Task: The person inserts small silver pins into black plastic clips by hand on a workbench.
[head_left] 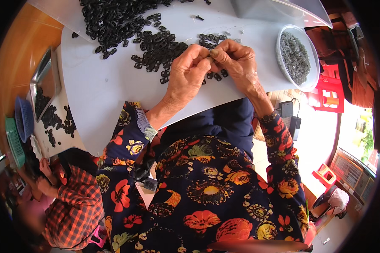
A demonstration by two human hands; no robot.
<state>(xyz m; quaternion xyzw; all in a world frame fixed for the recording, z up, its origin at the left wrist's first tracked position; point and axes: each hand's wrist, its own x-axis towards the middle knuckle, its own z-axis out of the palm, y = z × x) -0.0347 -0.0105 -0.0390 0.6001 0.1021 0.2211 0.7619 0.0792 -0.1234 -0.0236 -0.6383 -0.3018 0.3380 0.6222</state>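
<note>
My left hand (189, 69) and my right hand (234, 61) meet above the white table, fingertips pinched together. Whatever is between them is too small and covered to name. Just left of my hands spreads a loose pile of small black plastic pieces with two holes (156, 47). A few more black pieces (212, 39) lie beyond my fingers, beside some thin clear bits (228, 34), and others (217, 76) lie under my hands. To the right stands a round clear tub (278, 55) filled with small translucent grey parts (297, 57).
A large heap of black pieces (109, 21) covers the far left. A clear plastic bin (278, 10) stands at the far right. On the left are a metal tray (55, 86), a blue basket (24, 118), a green basket (14, 143) and a co-worker in a checked shirt (74, 206). Red stools (331, 95) stand at right.
</note>
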